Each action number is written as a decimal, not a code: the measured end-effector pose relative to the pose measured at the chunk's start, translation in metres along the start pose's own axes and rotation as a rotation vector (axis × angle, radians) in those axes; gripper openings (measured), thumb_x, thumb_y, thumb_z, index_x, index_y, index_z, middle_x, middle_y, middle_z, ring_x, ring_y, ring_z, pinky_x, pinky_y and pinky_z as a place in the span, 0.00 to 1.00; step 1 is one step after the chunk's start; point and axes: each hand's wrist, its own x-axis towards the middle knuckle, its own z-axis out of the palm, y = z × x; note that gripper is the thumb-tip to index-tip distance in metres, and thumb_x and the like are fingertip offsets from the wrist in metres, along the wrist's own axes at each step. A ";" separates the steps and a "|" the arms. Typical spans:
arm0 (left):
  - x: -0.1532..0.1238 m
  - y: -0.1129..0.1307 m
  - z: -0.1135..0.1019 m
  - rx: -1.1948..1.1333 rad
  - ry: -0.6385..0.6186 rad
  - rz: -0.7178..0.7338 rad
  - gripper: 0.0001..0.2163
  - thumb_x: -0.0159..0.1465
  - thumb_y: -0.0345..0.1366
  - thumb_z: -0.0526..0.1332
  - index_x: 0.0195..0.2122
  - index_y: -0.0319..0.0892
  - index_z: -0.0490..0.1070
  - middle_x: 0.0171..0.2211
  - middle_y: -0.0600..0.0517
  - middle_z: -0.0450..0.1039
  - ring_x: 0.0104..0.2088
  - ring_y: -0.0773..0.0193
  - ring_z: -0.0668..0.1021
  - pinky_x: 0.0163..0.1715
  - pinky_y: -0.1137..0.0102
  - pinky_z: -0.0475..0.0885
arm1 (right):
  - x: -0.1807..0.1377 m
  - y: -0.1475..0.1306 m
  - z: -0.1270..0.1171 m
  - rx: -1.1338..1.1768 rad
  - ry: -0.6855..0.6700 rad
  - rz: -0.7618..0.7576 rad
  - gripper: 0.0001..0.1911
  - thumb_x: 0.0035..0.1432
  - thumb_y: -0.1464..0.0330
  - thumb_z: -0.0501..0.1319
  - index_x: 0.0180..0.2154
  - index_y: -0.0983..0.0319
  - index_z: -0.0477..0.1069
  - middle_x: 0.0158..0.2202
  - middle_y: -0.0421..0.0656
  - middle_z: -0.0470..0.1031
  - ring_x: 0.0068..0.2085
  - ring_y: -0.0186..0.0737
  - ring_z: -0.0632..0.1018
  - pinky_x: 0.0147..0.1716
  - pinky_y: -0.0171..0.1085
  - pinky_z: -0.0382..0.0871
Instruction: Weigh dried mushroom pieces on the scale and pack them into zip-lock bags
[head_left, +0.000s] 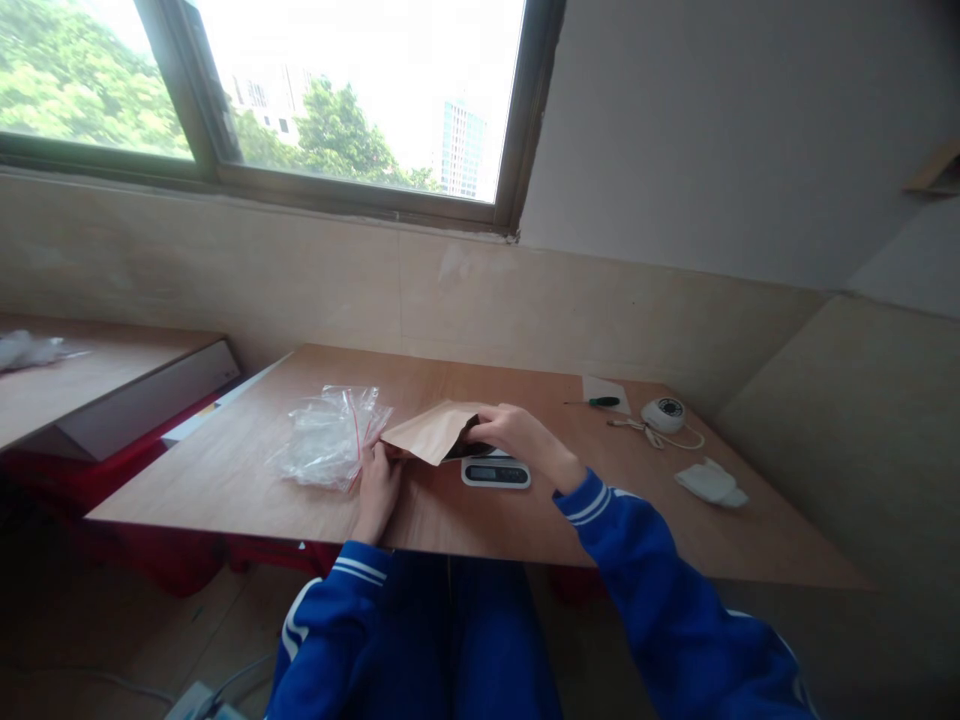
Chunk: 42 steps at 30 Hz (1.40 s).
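A brown paper bag (433, 428) lies on its side over the middle of the table, its dark mouth turned to the right. My left hand (379, 485) is closed on the bag's left end. The fingers of my right hand (514, 432) reach into the mouth; their tips are hidden inside, so what they hold, if anything, does not show. Partly under the bag and right hand sits a white digital scale (496, 472) with a dark display panel. Clear plastic zip bags (326, 440) with a red seal line lie just left of my left hand.
On the wooden table (225, 490), a green-handled screwdriver (604, 401) lies by a white paper (606, 388) at the back right. Nearby are a white dome camera (663, 415) with its cable and a crumpled white cloth (711, 484). A second table (112, 375) stands left.
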 end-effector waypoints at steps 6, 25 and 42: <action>0.001 -0.001 0.000 -0.009 0.001 0.023 0.05 0.58 0.32 0.55 0.36 0.43 0.60 0.44 0.45 0.61 0.48 0.53 0.69 0.52 0.51 0.66 | 0.000 0.001 -0.002 0.150 0.125 0.066 0.12 0.64 0.71 0.54 0.38 0.58 0.78 0.31 0.40 0.71 0.32 0.33 0.73 0.32 0.29 0.65; 0.000 -0.004 0.002 0.004 0.011 0.035 0.03 0.60 0.33 0.55 0.35 0.43 0.60 0.46 0.43 0.61 0.49 0.53 0.69 0.51 0.53 0.67 | -0.054 0.072 0.061 0.728 0.598 1.121 0.20 0.45 0.55 0.65 0.29 0.68 0.76 0.23 0.47 0.76 0.22 0.38 0.74 0.20 0.34 0.65; 0.000 -0.007 0.003 0.045 0.008 0.046 0.08 0.58 0.30 0.55 0.40 0.42 0.60 0.48 0.43 0.60 0.50 0.52 0.68 0.51 0.53 0.66 | -0.035 0.045 0.018 0.677 0.720 0.913 0.15 0.56 0.63 0.54 0.40 0.63 0.72 0.35 0.45 0.76 0.32 0.37 0.75 0.33 0.36 0.72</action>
